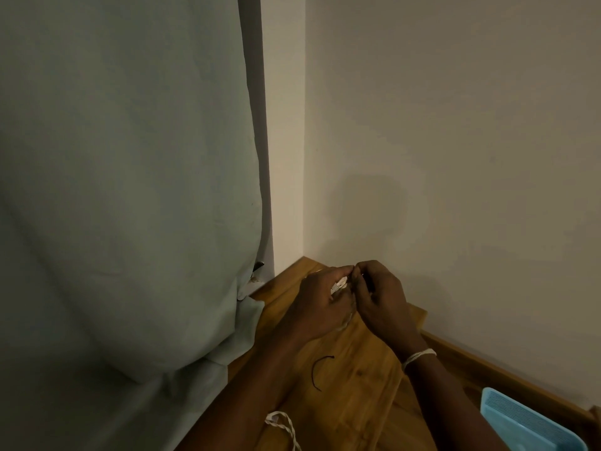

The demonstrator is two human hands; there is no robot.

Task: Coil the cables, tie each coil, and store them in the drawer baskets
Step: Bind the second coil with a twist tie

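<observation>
Left hand point(320, 301) grips a white ribbed cable coil point(339, 284); right hand point(379, 297) pinches a thin tie at it, above the glossy wooden tabletop point(351, 379).

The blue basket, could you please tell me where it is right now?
In the head view the blue basket sits at the bottom right corner, beside the wall, to the right of the person's right forearm and partly cut off by the frame.

Wooden counter point(354, 379) in room corner, short dark tie point(318, 369) lying loose mid-surface, twisted white cable point(286, 426) at near edge, grey-green curtain point(240, 327) hem draped over left side.
</observation>
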